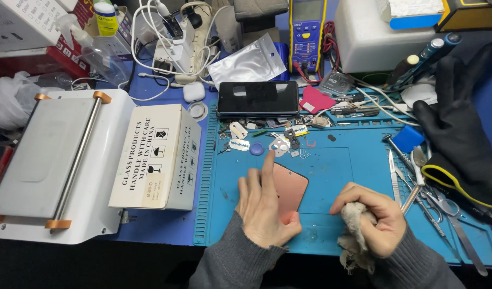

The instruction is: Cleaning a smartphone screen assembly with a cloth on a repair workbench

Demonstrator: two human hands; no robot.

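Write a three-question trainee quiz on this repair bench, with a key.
1. True or false: the left hand lies flat on the pink phone back cover.
2. What does the right hand grip? A) tweezers B) a grey cloth C) a black glove
3. Fill in: the dark phone lies at the far edge of the blue ____.

Key:
1. True; the palm and fingers rest on the cover.
2. B; the grey cloth is bunched in the fist, while the tweezers and black glove lie to its right.
3. Mat; the blue mat carries both phone and cover.
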